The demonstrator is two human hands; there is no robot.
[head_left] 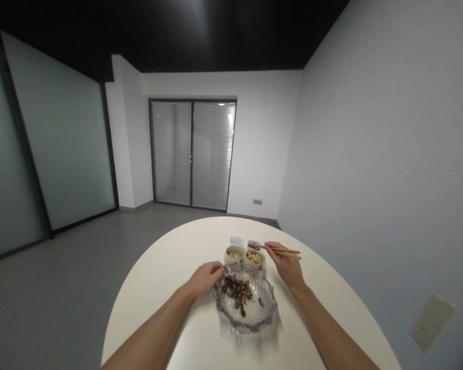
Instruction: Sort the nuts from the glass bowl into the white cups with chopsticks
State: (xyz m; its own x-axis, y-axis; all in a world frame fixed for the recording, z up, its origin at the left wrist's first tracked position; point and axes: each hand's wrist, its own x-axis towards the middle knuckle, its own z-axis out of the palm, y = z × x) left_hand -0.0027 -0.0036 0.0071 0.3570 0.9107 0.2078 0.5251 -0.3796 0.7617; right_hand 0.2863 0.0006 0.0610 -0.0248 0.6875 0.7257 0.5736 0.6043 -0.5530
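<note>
A cut-glass dish (250, 321) with a heap of dark mixed nuts or seeds sits on the round white table (170, 267) in front of me. My left hand (207, 277) rests with curled fingers on the dish's left rim. My right hand (283, 262) grips a pair of wooden chopsticks (281, 251), their tips reaching left over a small white cup (253, 244). Behind the dish stand two more small cups, one (233, 255) with pale pieces and one (254, 258) with peanuts, and a small white container (236, 240) behind them.
The table stands close to a white wall (370, 180) on the right. A grey floor (61, 277) spreads to the left, with frosted glass partitions (61, 154) and a sliding glass door (193, 154) with blinds at the far end.
</note>
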